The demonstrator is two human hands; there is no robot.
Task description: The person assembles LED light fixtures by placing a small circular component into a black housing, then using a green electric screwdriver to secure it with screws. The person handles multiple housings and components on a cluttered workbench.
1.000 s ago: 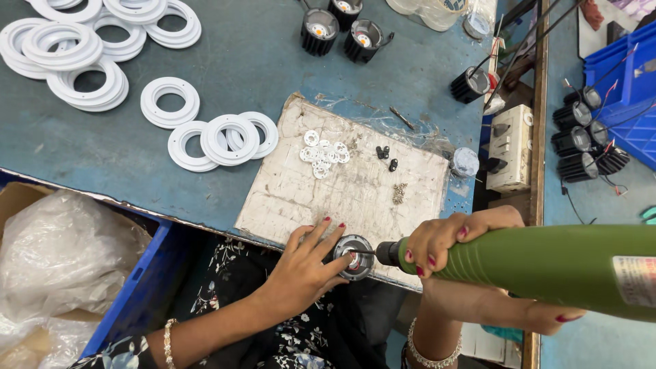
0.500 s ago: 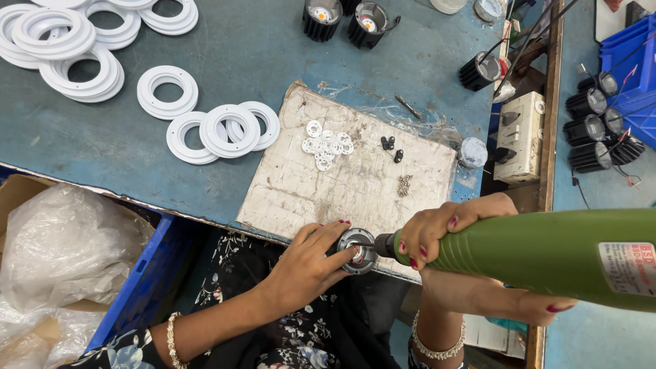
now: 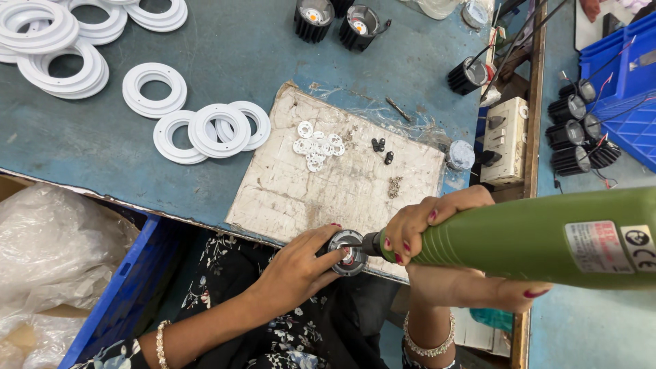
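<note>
My left hand (image 3: 301,266) grips a small round metal lamp housing (image 3: 348,251) at the near edge of a worn white work board (image 3: 301,191). A green electric screwdriver (image 3: 540,236) lies sideways in my right hand (image 3: 424,229), its dark tip pressed into the housing's centre. My right fingers wrap the tool's front end, and more fingers show beneath its body. Small white washers (image 3: 316,145), a few black screws (image 3: 381,147) and a pile of tiny screws (image 3: 394,187) lie on the board.
White plastic rings (image 3: 208,130) are stacked and scattered on the blue table at left. Black finned lamp bodies (image 3: 335,17) stand at the back and in a group at right (image 3: 574,133). A socket strip (image 3: 504,140), blue crates (image 3: 625,89) and a plastic bag (image 3: 55,253) surround the work spot.
The view has shifted slightly, with the table contents sliding a little. Both hands keep the same hold, the screwdriver tip staying in the housing.
</note>
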